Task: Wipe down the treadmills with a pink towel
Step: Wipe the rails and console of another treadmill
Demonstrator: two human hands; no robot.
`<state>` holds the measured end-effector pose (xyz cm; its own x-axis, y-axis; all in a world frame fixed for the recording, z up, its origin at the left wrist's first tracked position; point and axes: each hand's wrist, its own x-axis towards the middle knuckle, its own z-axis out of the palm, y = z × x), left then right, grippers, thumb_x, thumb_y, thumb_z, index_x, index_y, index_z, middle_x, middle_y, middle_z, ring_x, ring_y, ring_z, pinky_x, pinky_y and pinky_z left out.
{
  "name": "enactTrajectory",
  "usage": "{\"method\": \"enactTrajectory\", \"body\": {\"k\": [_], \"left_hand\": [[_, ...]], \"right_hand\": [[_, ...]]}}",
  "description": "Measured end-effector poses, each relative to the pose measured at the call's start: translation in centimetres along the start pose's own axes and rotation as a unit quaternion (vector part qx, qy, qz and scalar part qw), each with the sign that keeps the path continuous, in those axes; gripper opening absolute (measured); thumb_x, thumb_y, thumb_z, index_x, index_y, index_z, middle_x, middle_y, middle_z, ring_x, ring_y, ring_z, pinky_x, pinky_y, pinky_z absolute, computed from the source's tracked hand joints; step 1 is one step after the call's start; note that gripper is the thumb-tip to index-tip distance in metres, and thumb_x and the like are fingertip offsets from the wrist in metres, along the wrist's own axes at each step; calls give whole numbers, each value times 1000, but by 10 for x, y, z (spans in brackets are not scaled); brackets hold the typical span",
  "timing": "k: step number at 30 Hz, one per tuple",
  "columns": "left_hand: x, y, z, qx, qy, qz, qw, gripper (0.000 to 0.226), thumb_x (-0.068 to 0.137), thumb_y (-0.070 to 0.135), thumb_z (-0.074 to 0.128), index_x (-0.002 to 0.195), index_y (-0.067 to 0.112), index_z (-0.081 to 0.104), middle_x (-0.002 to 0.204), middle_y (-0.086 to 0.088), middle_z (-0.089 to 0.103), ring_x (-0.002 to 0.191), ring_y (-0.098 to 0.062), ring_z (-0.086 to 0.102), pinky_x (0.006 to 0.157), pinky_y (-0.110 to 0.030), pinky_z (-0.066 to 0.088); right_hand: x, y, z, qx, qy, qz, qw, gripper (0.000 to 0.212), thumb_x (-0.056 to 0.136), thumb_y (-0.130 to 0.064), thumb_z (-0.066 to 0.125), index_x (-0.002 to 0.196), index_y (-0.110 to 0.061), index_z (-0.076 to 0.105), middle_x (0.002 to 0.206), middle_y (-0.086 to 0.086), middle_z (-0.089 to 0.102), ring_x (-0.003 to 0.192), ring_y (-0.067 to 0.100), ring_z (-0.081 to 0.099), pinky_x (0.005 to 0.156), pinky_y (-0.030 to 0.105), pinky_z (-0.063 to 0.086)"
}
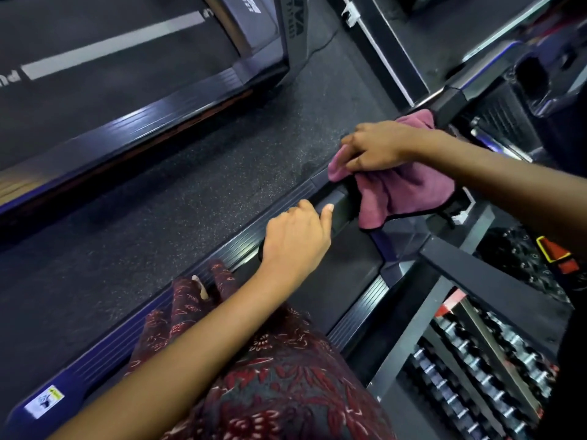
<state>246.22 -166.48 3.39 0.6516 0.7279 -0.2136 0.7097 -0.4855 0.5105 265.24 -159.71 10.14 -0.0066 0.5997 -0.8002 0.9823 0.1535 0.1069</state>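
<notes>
Floor: dark speckled gym floor (197, 173) runs across the middle, from 9 o'clock up toward 1 o'clock
Near treadmill: the near treadmill (343, 255) sits under the person; its ribbed side rail (133, 331) goes from 7 o'clock up to the middle; a small white sticker (44, 401) is on the rail at 8 o'clock
Handrail: a black handrail (338, 208) crosses the middle and goes up toward 2 o'clock
Pink towel: the pink towel (403, 192) is draped over the handrail, a bit to the 2 o'clock side of the middle; part hangs down below the bar; a bit pokes out above the hand
Right hand: the right hand (378, 147) is on top of the towel; its fingers are bent round the towel and the bar and hold them
Left hand: the left hand (295, 239) holds the handrail just beside the towel, on the 7 o'clock side; its fingers curl over the bar; the thumb lies on top
Far treadmill: the far treadmill (104, 68) is at 10 o'clock; its belt has a white stripe (111, 46)
Weights: a rack of dumbbells (470, 369) stands at 4 o'clock
Clothes: red flowery cloth (279, 376) is at 6 o'clock
</notes>
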Motion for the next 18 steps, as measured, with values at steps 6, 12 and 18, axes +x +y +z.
{"method": "enactTrajectory", "body": {"k": [6,12,18], "left_hand": [[-2,0,-3,15,3,4,1000,51,101,44,17,105,6,51,98,-13,67,91,-32,64,63,-32,30],[-2,2,-3,11,15,-8,1000,52,101,44,19,106,6,53,98,-15,67,91,-34,62,66,-35,32],[0,2,-3,10,31,-23,999,48,102,39,21,101,7,56,103,-20,64,96,-40,59,69,-38,33]], "right_hand": [[2,43,-2,-44,31,137,989,34,87,-43,45,115,-35,63,121,9,61,110,34,54,91,44,47],[-7,4,26,-22,177,110,978,33,84,-46,48,104,-30,70,107,9,64,104,33,56,81,36,46],[-32,-30,83,30,441,10,897,37,82,-39,40,82,-14,67,87,7,60,78,27,50,57,35,41]]}}
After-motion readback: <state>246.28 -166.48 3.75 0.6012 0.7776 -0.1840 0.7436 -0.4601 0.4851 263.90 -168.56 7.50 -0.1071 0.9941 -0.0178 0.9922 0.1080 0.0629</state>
